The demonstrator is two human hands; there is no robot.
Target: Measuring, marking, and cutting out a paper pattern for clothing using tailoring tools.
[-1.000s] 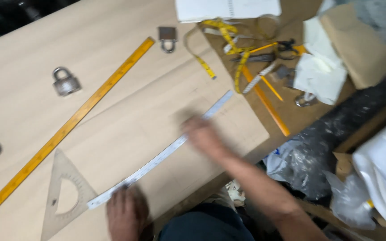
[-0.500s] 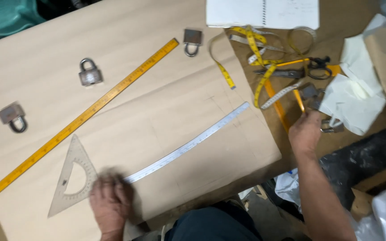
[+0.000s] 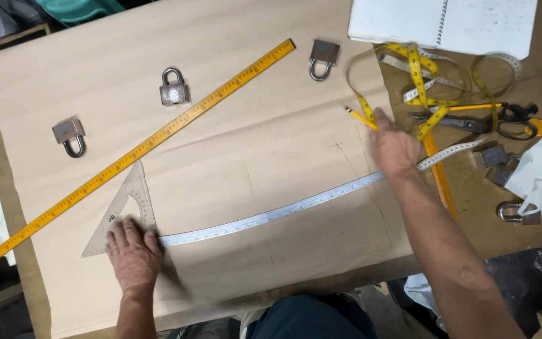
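Change since earlier: right hand [image 3: 393, 147] was out past the paper's edge among the clutter half a second ago; now it is back over the paper with a yellow pencil [image 3: 360, 117]. Left hand [image 3: 134, 251] has stayed pressed down at the ruler's near end.
Right hand: fingers closed around the pencil, tip pointing up and left, heel resting by the far end of the flexible curve ruler [image 3: 271, 215].
Left hand: flat, fingers spread, pinning the ruler's left end and touching the clear set square [image 3: 120, 210].
Ruler position: bowed across the brown pattern paper [image 3: 252, 144], from the left hand to the right.
Handling, ruler: likely thin, light and springy; it would probably snap straight if either end lifts, so hold it down at the ends.
Handling, pencil: light, stiff, tip breakable; grip near the point.
Handling, paper: soft, creases easily, slides unless weighted.
Count, padlocks: three on the paper [image 3: 174, 88], at least two more to the right.
Count, rulers: one curve, one long yellow straightedge [image 3: 158, 135], one set square.
Count, other: yellow tape measure [image 3: 418, 75], one pair of scissors [image 3: 490, 116], one open notebook [image 3: 440, 22].
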